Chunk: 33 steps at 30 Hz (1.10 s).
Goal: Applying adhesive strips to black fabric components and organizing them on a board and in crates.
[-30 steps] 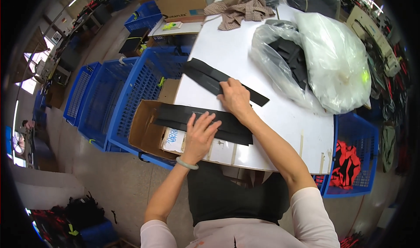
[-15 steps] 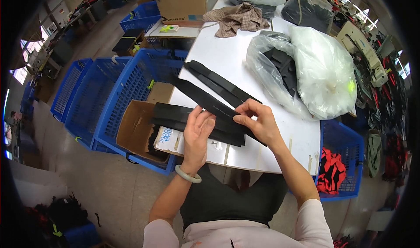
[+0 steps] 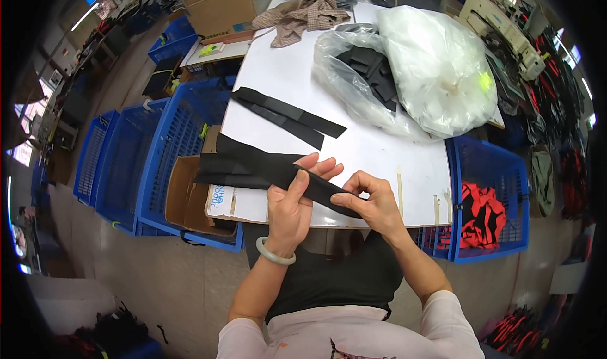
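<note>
Over the front of the white table, a black fabric strip [image 3: 325,191] slants from upper left to lower right between my hands. My left hand [image 3: 292,201] grips it along its length, thumb on top and the other fingers reaching out behind it. With thumb and bent forefinger, my right hand [image 3: 373,204] pinches its lower right end. Further black strips [image 3: 234,169] overlap it on the left and jut past the table's left edge; how many layers there are I cannot tell. Beyond my hands, separate black strips [image 3: 284,115] lie flat in a narrow V.
On the white table [image 3: 284,61] rest a checked cloth [image 3: 300,17], an opened plastic bag of black pieces [image 3: 367,68] and a full whitish bag [image 3: 442,80]. Blue crates [image 3: 152,188], one with a cardboard box [image 3: 183,198], stand left; another crate [image 3: 493,169] with red-and-black pieces stands right.
Relative to the table, both hands have come nearer its front edge with the strip. The strip's left part now lies against the other strips. The whole view has shifted too.
</note>
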Motion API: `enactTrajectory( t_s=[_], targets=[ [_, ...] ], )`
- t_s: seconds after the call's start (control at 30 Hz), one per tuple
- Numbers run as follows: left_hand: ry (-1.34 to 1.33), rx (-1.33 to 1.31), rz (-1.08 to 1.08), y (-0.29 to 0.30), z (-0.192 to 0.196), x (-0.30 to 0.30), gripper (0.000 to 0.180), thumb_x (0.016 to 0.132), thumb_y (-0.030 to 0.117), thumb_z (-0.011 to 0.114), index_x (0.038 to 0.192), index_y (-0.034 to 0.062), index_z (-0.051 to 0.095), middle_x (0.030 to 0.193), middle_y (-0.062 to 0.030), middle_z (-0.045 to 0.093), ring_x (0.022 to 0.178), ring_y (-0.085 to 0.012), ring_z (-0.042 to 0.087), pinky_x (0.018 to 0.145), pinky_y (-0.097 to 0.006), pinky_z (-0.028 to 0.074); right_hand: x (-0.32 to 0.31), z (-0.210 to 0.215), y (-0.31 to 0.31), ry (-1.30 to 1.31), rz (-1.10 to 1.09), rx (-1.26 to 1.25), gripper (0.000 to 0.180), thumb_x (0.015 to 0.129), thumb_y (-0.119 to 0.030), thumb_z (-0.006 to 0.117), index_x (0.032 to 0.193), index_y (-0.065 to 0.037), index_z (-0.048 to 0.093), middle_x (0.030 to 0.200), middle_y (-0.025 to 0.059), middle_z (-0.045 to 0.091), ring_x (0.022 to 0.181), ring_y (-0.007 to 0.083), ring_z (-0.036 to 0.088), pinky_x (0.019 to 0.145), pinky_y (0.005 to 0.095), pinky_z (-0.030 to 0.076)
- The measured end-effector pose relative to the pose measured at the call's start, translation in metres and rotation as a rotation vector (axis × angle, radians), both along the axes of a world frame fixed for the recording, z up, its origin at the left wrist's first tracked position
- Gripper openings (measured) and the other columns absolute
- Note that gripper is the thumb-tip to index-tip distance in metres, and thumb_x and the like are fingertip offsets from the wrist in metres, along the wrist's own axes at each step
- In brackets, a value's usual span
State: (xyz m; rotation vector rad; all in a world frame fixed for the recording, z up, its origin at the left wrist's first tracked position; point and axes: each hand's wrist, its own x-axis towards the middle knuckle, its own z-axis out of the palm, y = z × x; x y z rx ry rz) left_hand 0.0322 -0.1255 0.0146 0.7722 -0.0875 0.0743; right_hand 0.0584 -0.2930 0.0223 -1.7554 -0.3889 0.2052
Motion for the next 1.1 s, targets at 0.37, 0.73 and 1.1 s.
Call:
enactTrajectory(
  t_s=[0.37, 0.73, 1.1],
  targets=[
    [0.015, 0.304, 0.210, -0.013, 0.002, 0.003, 0.030, 0.096, 0.021, 0.056, 0.103, -0.0075, 0.061, 0.094, -0.0226, 0.068, 0.088, -0.0306, 0.068, 0.087, -0.040, 0.051, -0.022, -0.006, 0.000, -0.023, -0.065, 0.078, 0.015, 0.083, -0.010, 0.070, 0.078, 0.003, 0.066, 0.066, 0.0041, 0.066, 0.060, 0.0066, 0.056, 0.056, 0.0224, 0.043],
    [0.308, -0.121, 0.209, -0.033, -0.001, 0.024, 0.033, 0.100, 0.032, 0.048, 0.083, 0.0039, 0.050, 0.060, 0.0009, 0.034, 0.054, -0.0125, 0.034, 0.062, -0.033, 0.044, -0.018, -0.038, 0.004, -0.480, -0.283, -0.026, 0.020, 0.077, -0.003, 0.072, 0.091, 0.000, 0.059, 0.079, 0.0131, 0.063, 0.065, 0.0275, 0.063, 0.057, 0.0332, 0.049],
    [0.035, -0.144, -0.079, -0.045, -0.012, 0.040, 0.035, 0.090, 0.035, 0.063, 0.099, 0.0026, 0.055, 0.100, -0.0136, 0.061, 0.099, -0.0298, 0.060, 0.099, -0.047, 0.043, -0.017, -0.019, -0.012, -0.231, -0.334, 0.047, 0.033, 0.069, -0.008, 0.080, 0.096, 0.003, 0.065, 0.088, 0.0112, 0.068, 0.080, 0.0187, 0.066, 0.075, 0.0290, 0.051]
  ],
)
